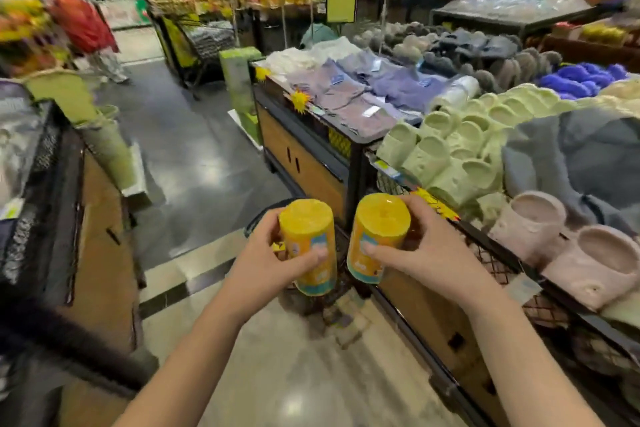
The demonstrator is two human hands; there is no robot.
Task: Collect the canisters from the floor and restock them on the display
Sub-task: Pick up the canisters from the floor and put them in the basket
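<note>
I hold two yellow canisters with yellow lids and printed labels in front of me, above the shop floor. My left hand (273,263) grips the left canister (309,236) around its side, thumb across the label. My right hand (426,253) grips the right canister (375,232) the same way. Both canisters are tilted with their lids toward me and sit side by side, a small gap between them. Behind and below them a dark round basket rim (263,215) is partly hidden.
A display table (311,163) with wooden cabinet doors and a black frame runs along my right, piled with folded clothes (349,94), green slippers (450,149) and pink slippers (568,253). Another black mesh display (52,184) stands at my left. A grey tiled aisle (194,163) leads ahead.
</note>
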